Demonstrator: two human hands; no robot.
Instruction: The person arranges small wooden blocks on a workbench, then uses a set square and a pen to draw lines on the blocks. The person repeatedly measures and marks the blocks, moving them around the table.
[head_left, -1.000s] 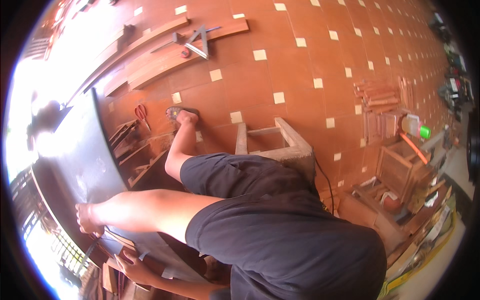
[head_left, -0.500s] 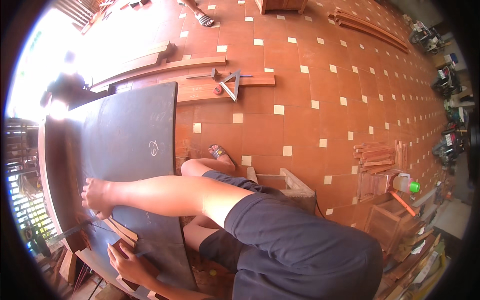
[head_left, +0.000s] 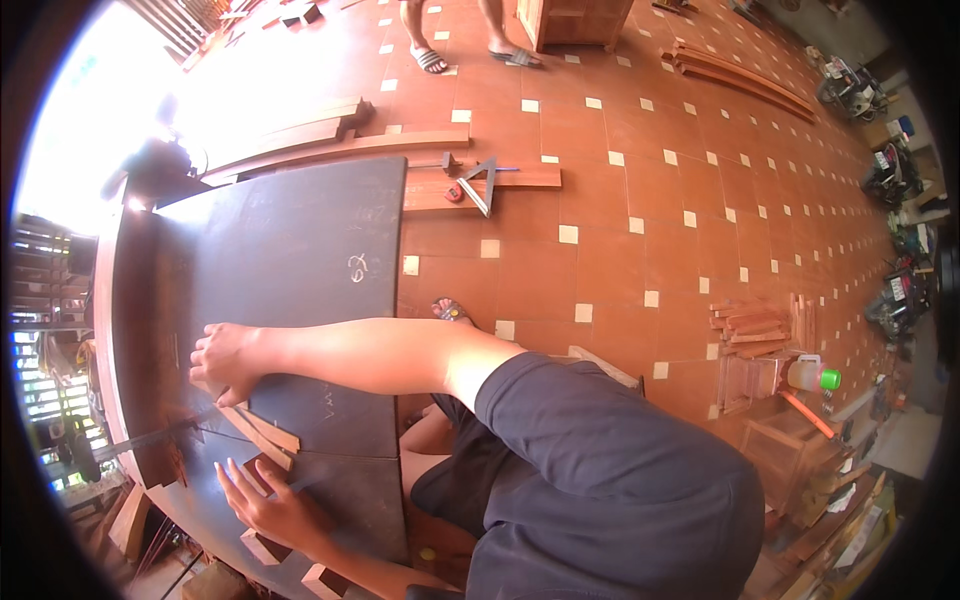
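Note:
My right hand (head_left: 224,360) reaches across the dark flat worktable (head_left: 300,230), fingers curled and thumb pinched at the end of a narrow wooden strip (head_left: 250,430). Another strip lies against it, slightly splayed. A thin dark toothed-looking bar (head_left: 150,440) comes in from the left, its tip close to the strips. Nearer to my body, my left hand (head_left: 275,508) has its fingers spread. A dark brown wooden block (head_left: 262,470) shows partly behind those fingers; whether they touch it is hard to see.
Short wood blocks (head_left: 265,548) sit along the table's near edge. On the floor beyond are planks (head_left: 535,176) bearing a metal set square (head_left: 482,188) and a red tape measure (head_left: 454,192). Another person's sandalled feet (head_left: 430,60) stand farther off. Wood stacks (head_left: 750,325) lie to the right.
The view has shifted, so the table appears farther right. My left fingers have spread wider and lifted off the brown block. The other person's second foot has come into view.

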